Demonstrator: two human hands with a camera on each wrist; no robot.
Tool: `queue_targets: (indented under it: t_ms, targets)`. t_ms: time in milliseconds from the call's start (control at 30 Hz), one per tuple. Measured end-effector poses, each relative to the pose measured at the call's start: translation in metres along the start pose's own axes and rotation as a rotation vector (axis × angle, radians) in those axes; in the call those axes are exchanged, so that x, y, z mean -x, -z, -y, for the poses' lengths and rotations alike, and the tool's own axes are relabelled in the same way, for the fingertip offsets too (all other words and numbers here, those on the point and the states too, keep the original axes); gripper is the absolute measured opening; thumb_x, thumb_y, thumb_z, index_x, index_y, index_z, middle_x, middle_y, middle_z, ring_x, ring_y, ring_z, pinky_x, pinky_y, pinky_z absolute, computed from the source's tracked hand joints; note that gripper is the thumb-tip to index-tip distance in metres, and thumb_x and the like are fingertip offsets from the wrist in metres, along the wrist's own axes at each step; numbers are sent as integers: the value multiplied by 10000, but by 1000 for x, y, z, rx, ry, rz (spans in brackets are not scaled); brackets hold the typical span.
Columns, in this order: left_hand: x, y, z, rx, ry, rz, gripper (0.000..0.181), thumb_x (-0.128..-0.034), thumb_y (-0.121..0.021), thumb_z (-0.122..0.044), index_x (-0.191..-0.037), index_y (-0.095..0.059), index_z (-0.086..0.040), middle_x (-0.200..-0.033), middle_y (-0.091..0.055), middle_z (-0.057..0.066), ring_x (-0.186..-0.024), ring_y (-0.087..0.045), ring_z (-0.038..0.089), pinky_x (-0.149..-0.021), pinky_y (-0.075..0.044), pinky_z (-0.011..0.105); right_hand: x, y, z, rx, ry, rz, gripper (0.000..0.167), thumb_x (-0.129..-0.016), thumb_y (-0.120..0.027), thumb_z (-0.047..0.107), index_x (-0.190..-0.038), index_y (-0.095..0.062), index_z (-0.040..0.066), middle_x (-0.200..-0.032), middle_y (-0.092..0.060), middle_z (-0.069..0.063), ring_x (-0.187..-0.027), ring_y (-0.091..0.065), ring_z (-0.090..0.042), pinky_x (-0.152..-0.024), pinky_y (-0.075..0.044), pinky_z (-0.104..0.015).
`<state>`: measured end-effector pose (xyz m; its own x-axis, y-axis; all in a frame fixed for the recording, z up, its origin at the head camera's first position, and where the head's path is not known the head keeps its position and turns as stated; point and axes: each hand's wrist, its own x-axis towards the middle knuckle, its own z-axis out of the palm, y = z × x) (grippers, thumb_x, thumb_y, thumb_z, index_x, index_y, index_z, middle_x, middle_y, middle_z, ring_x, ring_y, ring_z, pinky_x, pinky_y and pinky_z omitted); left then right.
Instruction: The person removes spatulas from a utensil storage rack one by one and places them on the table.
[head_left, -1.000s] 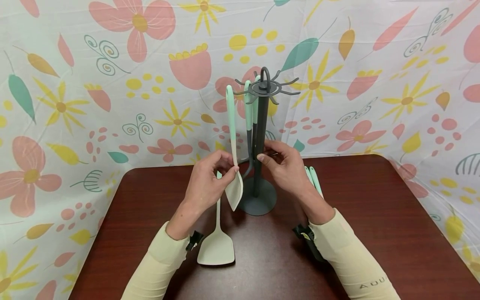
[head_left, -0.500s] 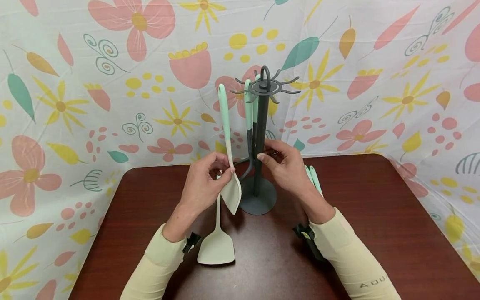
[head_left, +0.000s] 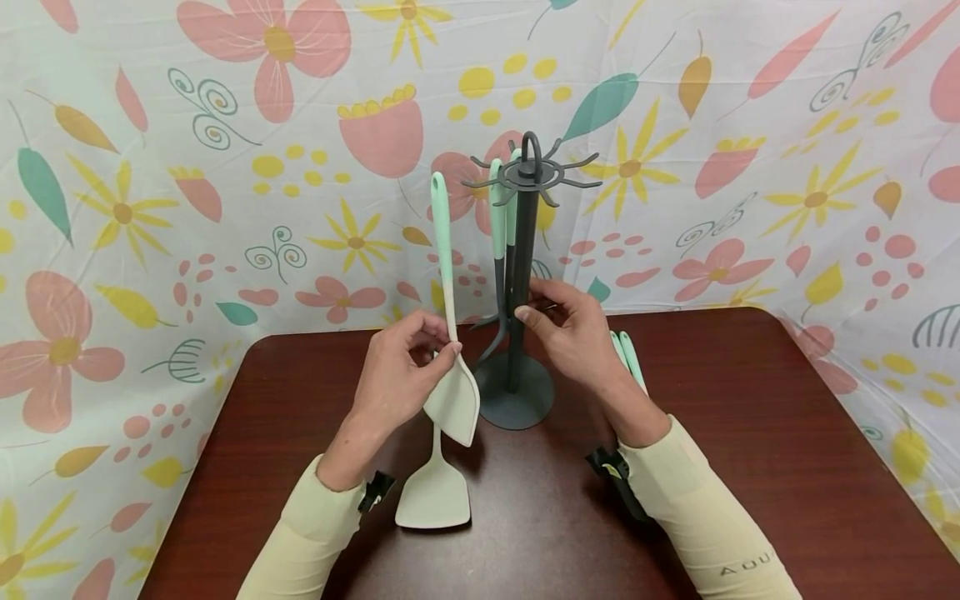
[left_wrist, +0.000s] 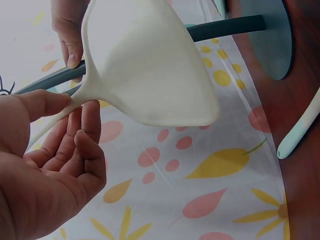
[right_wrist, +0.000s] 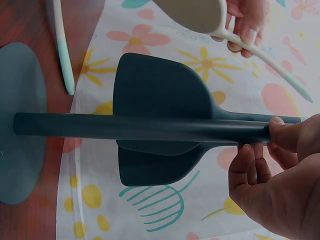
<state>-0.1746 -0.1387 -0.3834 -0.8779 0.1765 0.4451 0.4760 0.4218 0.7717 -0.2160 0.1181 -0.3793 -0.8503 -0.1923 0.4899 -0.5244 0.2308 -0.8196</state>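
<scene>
My left hand (head_left: 393, 371) pinches the lower shaft of a cream spatula (head_left: 456, 404) between thumb and fingers. Its mint handle points up, leaning slightly left, and the blade hangs above the table. To its right, my right hand (head_left: 570, 333) grips the dark pole of a utensil stand (head_left: 524, 250), thumb in front. Two dark-bladed spatulas (right_wrist: 162, 85) with mint handles hang from the stand's hooks, behind the pole in the right wrist view. Below the held spatula, a wide cream turner (head_left: 432, 497) lies on the table, its handle mostly hidden.
Two mint handles (head_left: 628, 357) lie on the table behind my right forearm, their other ends hidden. The stand's round base (head_left: 517, 408) rests on the brown table (head_left: 292, 417). A flowered cloth (head_left: 300, 208) hangs close behind the table's back edge.
My left hand has drawn the cream spatula left and a little down, away from the stand's hooks. The right hand has stayed on the pole, and the stand has not moved.
</scene>
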Motion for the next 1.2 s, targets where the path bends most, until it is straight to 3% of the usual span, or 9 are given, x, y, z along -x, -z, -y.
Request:
queue_targets:
  t_ms: [567, 1200]
  targets:
    - [9, 3, 12, -8, 69, 11, 107, -966, -798, -125, -1026, -716, -155, -922, -724, -61, -757, -684, 85, -657, -505, 270, 1, 0, 0, -2, -9, -1, 312, -991, -738, 16, -1302, -744, 32, -1054, -739, -134, -928, -674, -199, -777, -552, -211]
    - [21, 7, 31, -96, 141, -9, 115, -953, -807, -147, -1026, -719, -160, -925, -713, -67, -775, -684, 74, -671, -508, 281, 1, 0, -1, -10, -10, -3, 319, -988, -738, 5, -1307, -739, 17, -1068, -735, -148, -945, -676, -176, -798, -558, -202]
